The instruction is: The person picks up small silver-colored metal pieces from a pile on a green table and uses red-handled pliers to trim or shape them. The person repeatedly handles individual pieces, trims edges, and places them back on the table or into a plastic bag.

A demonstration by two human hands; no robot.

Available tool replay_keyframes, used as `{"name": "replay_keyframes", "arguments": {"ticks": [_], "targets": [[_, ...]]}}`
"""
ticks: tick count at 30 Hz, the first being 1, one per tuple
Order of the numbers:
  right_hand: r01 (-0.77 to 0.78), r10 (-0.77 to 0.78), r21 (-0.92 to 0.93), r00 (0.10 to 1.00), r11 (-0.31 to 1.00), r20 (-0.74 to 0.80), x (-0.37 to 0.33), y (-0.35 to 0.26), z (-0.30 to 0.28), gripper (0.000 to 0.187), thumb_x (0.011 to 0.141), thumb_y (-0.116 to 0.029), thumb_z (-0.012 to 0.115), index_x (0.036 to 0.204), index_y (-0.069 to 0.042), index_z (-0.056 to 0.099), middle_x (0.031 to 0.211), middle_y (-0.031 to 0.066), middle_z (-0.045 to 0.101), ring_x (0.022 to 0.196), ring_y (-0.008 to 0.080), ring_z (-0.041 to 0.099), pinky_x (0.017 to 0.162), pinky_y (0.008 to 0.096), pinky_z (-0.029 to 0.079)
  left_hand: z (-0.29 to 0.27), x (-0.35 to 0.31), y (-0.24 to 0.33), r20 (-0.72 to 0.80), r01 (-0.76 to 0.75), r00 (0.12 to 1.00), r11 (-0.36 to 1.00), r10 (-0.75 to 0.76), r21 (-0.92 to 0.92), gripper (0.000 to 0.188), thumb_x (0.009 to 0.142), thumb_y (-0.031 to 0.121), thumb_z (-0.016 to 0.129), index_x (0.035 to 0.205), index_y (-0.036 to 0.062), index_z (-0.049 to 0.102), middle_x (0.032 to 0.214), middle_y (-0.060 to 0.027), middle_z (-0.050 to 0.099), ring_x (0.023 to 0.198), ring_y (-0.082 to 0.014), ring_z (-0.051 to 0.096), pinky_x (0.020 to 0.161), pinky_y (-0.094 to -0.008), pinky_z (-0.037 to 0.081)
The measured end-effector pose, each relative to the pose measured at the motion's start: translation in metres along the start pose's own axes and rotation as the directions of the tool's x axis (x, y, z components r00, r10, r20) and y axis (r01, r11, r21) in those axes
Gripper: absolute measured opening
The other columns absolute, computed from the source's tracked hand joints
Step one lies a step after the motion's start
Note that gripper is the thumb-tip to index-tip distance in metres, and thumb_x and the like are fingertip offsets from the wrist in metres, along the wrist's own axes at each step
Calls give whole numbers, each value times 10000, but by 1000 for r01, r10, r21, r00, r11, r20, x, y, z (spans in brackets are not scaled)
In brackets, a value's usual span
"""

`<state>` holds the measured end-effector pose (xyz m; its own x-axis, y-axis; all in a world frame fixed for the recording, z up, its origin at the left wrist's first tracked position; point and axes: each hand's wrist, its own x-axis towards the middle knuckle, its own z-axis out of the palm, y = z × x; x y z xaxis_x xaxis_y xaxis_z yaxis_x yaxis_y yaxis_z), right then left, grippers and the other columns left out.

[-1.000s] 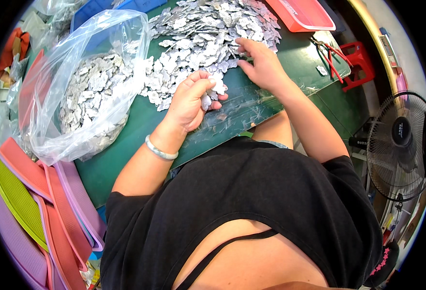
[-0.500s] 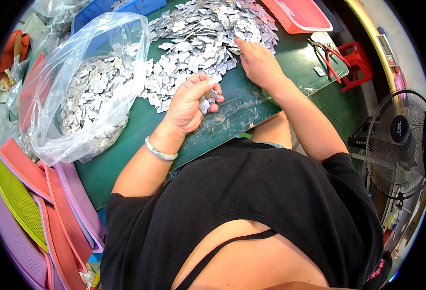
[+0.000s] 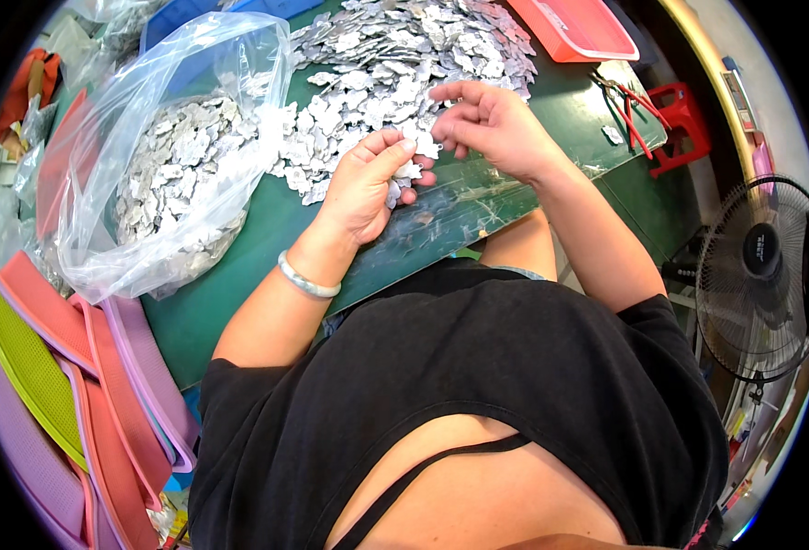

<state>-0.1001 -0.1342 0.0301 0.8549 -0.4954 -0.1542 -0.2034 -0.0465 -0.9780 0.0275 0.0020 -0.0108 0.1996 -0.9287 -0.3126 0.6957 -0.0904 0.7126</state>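
Observation:
My left hand (image 3: 365,186) is closed around several small, flat silver metal pieces with lobed edges. One such metal piece (image 3: 426,145) sticks out past the thumb tip, towards my right hand. My right hand (image 3: 496,131) is just right of it, index finger stretched out and the other fingers bent, with a gap between them. I see nothing held in it. Beyond both hands a wide pile of the same metal pieces (image 3: 404,55) spreads over the green tabletop (image 3: 450,206).
To the left stands a clear plastic bag (image 3: 83,247) full of similar pieces. A blue bin (image 3: 171,23) and a red tray (image 3: 597,41) are at the back. Red-handled pliers (image 3: 638,124) lie by the right corner. Coloured plastic baskets (image 3: 33,376), a red stool (image 3: 684,128) and a fan (image 3: 760,275) flank the table.
My right hand has come back from the pile towards my left hand, and its fingers have spread. A metal piece now shows at my left thumb tip. My left hand stays closed.

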Motion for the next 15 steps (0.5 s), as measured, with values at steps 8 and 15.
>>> {"name": "replay_keyframes", "arguments": {"ticks": [8, 15], "targets": [[260, -493, -808, 869, 529, -42, 13, 41, -10, 446, 701, -37, 609, 1130, -70, 489, 890, 80, 567, 865, 254, 536, 762, 342, 438, 0, 0, 1, -11, 20, 1000, 1000, -20, 11, 172, 870, 144, 523, 1000, 44, 469, 829, -128, 605, 685, -199, 612, 466, -232, 449], [299, -521, -785, 853, 543, -35, 11, 44, -12, 423, 709, -46, 612, 1113, -55, 489, 848, 89, 559, 783, 231, 554, 694, 319, 458, -3, -1, 3, 33, 6, 999, 999, -5, -52, 184, 836, 87, 453, 1011, 30, 438, 904, -155, 590, 758, -223, 602, 504, -252, 460]]}}
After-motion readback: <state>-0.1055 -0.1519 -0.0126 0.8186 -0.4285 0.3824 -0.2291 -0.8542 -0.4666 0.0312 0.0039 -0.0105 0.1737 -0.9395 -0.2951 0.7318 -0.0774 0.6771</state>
